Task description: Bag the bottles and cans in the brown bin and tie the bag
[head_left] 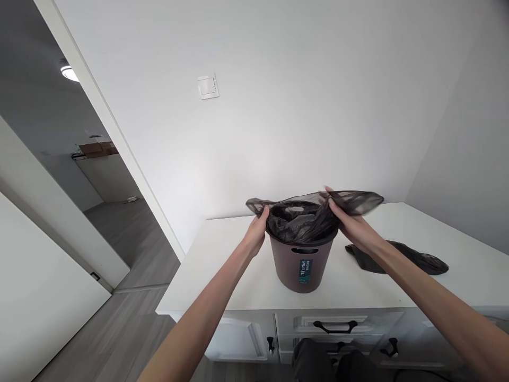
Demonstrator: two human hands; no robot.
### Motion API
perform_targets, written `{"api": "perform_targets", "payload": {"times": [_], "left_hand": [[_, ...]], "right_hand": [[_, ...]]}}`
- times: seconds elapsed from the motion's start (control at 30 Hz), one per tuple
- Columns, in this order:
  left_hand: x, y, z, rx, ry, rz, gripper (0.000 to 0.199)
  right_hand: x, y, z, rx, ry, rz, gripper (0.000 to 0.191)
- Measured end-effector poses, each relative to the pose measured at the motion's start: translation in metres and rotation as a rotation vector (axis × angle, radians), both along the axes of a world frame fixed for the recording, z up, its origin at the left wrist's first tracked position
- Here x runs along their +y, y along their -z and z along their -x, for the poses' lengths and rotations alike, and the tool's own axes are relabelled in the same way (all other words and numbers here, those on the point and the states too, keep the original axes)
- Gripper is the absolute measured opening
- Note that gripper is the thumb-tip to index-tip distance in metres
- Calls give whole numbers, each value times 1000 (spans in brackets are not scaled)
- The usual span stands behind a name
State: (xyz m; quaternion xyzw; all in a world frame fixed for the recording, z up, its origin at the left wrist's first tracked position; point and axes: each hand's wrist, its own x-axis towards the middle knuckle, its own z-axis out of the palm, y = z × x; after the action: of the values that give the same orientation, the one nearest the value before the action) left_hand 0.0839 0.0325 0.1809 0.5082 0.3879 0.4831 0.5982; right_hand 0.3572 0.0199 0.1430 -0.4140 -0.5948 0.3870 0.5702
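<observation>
Lower centre of frame: upright, round purple-brown plastic bin (286, 268) on white countertop (214, 239). Left hand (256, 232) at bin's left rim, right hand (353, 225) at its right, both pinching sheer black plastic bag (298, 227); bag stretches left-right between 2 grips, middle sagging inside bin.

Set at head height; looks forward and down over cabinet (222, 265) toward wall (302, 106), near bin (286, 265); catches door frame (118, 138) at left.

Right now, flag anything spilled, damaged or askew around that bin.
Nothing looks spilled or damaged; the bin stands upright. Only the held bag between the left hand and right hand looks askew, jutting farther past the rim on the right.
</observation>
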Motion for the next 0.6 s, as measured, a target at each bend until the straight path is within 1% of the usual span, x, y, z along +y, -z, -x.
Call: {"api": "perform_targets", "payload": {"times": [0.1, 0.17, 0.23, 0.37, 0.43, 0.53, 0.6], "left_hand": [[5, -22, -10, -130, -126, 44, 34], [7, -34, -13, -189, -186, 52, 29], [7, -43, -13, -189, -229, 48, 27], [5, -53, -5, -102, -287, -7, 27], [3, -56, 0, -28, -316, -38, 28], [0, -61, 7, 86, -346, -75, 27], [-2, -65, 10, 144, -334, -98, 28]], "right_hand": [[-1, -31, 16, 233, -23, 28, 45], [-4, -45, 22, 358, -48, 11, 38], [-7, -54, 24, 460, -67, -12, 34], [-2, -62, 17, 598, -125, 9, 23], [4, -64, 12, 627, -172, 35, 21], [16, -66, 7, 586, -214, 82, 25], [24, -67, 7, 538, -205, 147, 25]]}}
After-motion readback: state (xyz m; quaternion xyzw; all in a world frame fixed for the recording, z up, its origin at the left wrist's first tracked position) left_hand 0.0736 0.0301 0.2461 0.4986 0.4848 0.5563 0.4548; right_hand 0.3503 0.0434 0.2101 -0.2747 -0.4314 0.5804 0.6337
